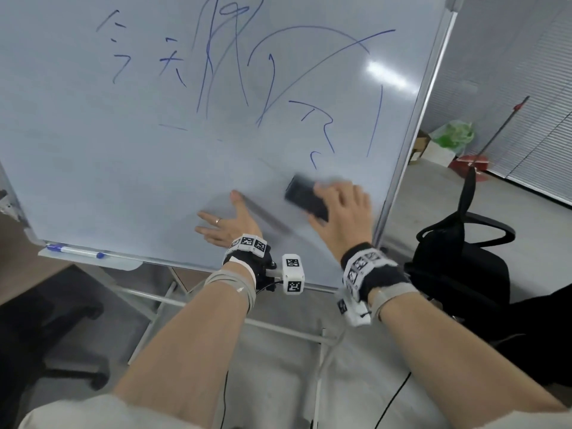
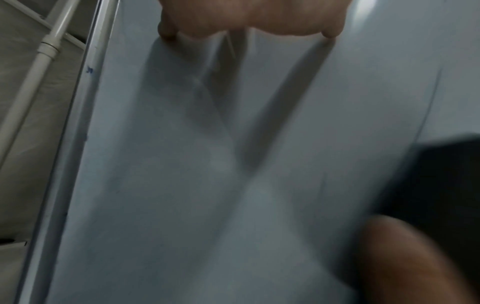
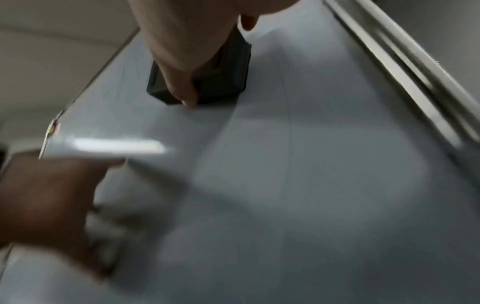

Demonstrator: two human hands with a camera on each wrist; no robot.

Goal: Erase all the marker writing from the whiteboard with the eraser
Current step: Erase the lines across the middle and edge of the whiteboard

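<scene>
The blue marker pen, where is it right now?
In the head view the blue marker pen lies on the tray under the whiteboard's lower left corner, left of the left hand pressed flat on the board.

Glare on whiteboard (image 1: 93, 150), motion-blurred eraser (image 1: 306, 196), dim wrist views

Grey floor (image 1: 433, 212); black chair (image 1: 464, 267)

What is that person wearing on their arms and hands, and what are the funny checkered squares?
Both forearms are bare. The left hand has a ring on one finger. Each wrist has a black band carrying white blocks printed with black-and-white square code markers. Another white marker cube sticks out beside the left wrist. Grey straps wrap each forearm, and thin black cables hang below.
</scene>
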